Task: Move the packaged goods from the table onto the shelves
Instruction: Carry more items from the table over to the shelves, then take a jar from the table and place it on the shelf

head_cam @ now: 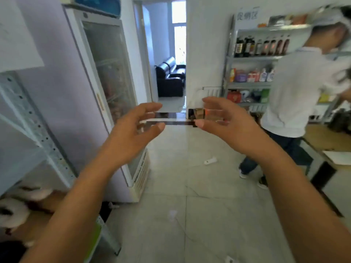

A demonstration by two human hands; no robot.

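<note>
Both arms reach forward at chest height over an open stretch of pale tiled floor (190,196). Between the hands is a long, flat packet (178,118), dark along its lower edge with a brown printed patch toward its right end; it is blurred, so its label cannot be read. The left hand (136,126) curls around the packet's left end, fingers above and thumb below, loosely bent. The right hand (224,118) grips the right end the same way, thumb tip pressed under the lower edge. The packet sits level, held in the air well clear of any surface.

On the left, a tall glass-door fridge (106,76) stands against the wall, its front corner jutting just beside the left forearm. Nearer still on that side is the perforated metal upright of a pale shelf frame (38,130). Straight ahead, a doorway (167,54) opens to another room. On the right, a stocked metal shelf (252,59) lines the far wall, and a person in a white shirt (296,88) stands before it, filling much of that side. A wooden table edge (326,141) cuts in at the far right. A small white scrap (210,160) lies on the floor mid-aisle.
</note>
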